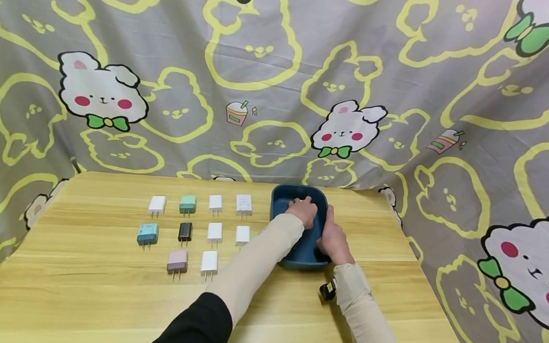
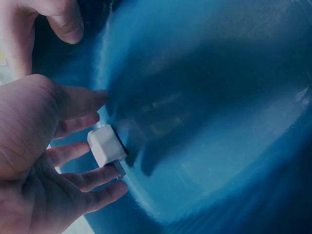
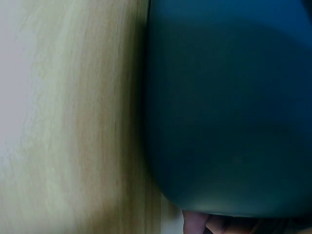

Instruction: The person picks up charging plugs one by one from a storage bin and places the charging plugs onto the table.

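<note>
A dark blue plastic bin stands at the right of the table. My left hand reaches down into it; in the left wrist view its fingers lie loosely bent beside a white charger plug, the fingertips at its edge and the thumb apart from it. The charger lies low by the bin's wall. My right hand grips the bin's right side, thumb over the rim and fingers outside. In the right wrist view the bin's outer wall hides most of that hand.
Left of the bin, charger plugs lie in loose rows on the wooden table: several white ones, a green one, a blue one, a black one and a pink one. A patterned curtain encloses the table's back and sides.
</note>
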